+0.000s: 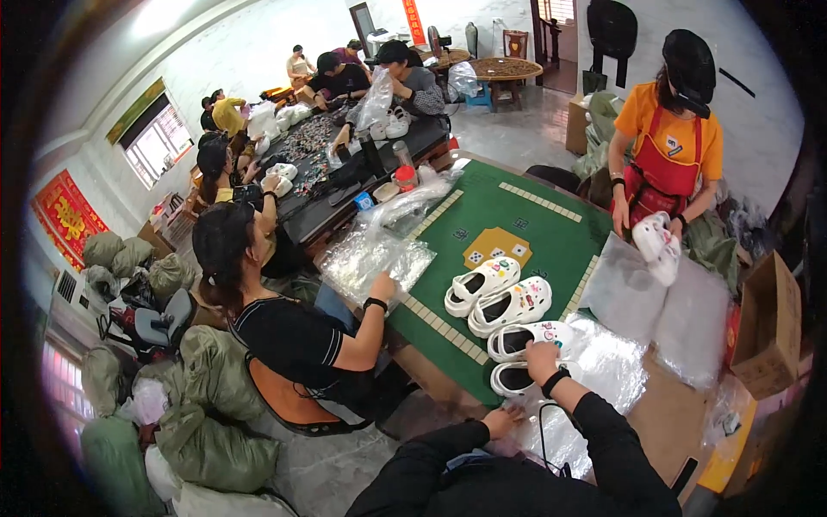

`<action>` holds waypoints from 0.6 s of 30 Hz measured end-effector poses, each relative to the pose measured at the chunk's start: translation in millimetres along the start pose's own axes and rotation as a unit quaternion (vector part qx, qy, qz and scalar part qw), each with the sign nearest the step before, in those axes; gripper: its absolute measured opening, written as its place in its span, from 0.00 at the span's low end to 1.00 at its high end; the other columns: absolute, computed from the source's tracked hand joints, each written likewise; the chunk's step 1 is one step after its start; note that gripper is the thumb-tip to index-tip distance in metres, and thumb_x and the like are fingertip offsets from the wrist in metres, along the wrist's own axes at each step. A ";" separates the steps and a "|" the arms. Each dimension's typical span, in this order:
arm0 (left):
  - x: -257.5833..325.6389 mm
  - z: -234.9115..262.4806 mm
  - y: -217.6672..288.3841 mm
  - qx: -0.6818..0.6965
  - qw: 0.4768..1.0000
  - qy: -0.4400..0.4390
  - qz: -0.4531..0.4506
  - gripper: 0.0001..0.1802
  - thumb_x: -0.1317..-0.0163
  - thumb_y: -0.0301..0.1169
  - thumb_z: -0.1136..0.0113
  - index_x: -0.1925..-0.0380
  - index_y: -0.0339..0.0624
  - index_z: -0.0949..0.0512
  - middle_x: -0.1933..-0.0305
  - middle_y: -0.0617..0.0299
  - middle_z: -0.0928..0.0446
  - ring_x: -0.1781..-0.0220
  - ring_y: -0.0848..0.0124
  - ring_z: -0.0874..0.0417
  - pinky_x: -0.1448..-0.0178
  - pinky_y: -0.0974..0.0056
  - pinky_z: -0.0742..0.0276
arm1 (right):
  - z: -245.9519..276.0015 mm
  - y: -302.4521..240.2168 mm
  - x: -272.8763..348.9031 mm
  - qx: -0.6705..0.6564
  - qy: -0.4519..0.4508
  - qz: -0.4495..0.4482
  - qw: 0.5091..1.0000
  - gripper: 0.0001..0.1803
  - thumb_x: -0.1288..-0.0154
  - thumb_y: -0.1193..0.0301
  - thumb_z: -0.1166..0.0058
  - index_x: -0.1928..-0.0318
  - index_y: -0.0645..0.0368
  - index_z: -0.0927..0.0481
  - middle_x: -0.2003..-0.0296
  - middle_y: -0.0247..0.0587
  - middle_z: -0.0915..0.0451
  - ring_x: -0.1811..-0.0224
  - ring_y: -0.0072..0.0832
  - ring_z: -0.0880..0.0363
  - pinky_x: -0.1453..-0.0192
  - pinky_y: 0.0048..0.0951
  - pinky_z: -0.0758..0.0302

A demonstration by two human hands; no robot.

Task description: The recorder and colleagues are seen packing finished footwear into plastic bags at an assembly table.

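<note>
My right hand (541,356), with a black band on its wrist, grips a white clog (514,377) at the near edge of the green table (551,233). A second white clog (527,336) lies touching it just beyond. Another pair of white clogs (498,293) with small coloured charms lies further in on the green felt. My left hand (502,422) pinches a clear plastic bag (594,370) that lies spread at the table's near edge, under the closest clogs. Both my sleeves are black.
A person in an orange shirt and red apron (663,164) holds white clogs across the table. A seated person in black (293,336) reaches for clear bags (375,258). A cardboard box (769,323) stands at right, and stuffed sacks (207,405) lie on the floor.
</note>
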State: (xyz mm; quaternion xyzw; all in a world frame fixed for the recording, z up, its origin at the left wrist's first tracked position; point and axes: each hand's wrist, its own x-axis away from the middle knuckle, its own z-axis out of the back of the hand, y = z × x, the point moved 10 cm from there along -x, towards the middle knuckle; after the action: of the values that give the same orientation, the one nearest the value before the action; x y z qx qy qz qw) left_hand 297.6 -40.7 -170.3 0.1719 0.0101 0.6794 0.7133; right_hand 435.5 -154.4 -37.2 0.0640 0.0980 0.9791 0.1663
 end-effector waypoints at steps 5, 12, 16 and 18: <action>-2.0 -4.9 -1.3 0.025 0.998 -0.049 0.011 0.28 0.45 0.39 0.53 0.42 0.51 0.38 0.34 0.56 0.49 0.32 0.55 0.48 0.37 0.53 0.41 | -14.8 3.6 -3.9 -0.017 -0.041 0.020 0.999 0.07 0.46 0.68 0.52 0.65 0.51 0.26 0.73 0.39 0.20 0.72 0.36 0.20 0.74 0.44 0.27; 0.0 -8.0 -0.4 -0.021 0.999 -0.044 0.006 0.28 0.44 0.41 0.54 0.42 0.50 0.38 0.35 0.56 0.47 0.33 0.54 0.47 0.38 0.53 0.40 | -10.8 3.1 -0.7 -0.102 0.044 0.045 0.993 0.04 0.45 0.68 0.53 0.70 0.53 0.27 0.80 0.37 0.22 0.75 0.34 0.21 0.76 0.38 0.28; 0.0 -3.8 -2.9 0.020 0.999 -0.033 0.017 0.29 0.45 0.43 0.52 0.42 0.49 0.38 0.35 0.54 0.47 0.34 0.54 0.45 0.38 0.53 0.39 | -3.7 -0.4 4.4 -0.111 0.091 0.077 0.987 0.04 0.46 0.70 0.54 0.73 0.54 0.27 0.80 0.39 0.23 0.76 0.35 0.21 0.77 0.36 0.29; 0.1 -0.5 -3.6 0.019 0.999 -0.023 0.015 0.30 0.45 0.44 0.52 0.42 0.49 0.38 0.35 0.54 0.47 0.35 0.53 0.44 0.38 0.53 0.39 | -3.2 0.2 7.3 -0.107 0.084 0.088 0.987 0.04 0.46 0.70 0.55 0.71 0.54 0.27 0.80 0.39 0.23 0.76 0.36 0.21 0.76 0.37 0.29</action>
State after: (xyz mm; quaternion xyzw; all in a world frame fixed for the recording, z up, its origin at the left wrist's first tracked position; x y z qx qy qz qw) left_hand 300.9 -40.6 -171.7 0.2010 0.0044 0.6853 0.7000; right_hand 428.1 -152.6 -39.6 -0.0283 0.0004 0.9966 0.0769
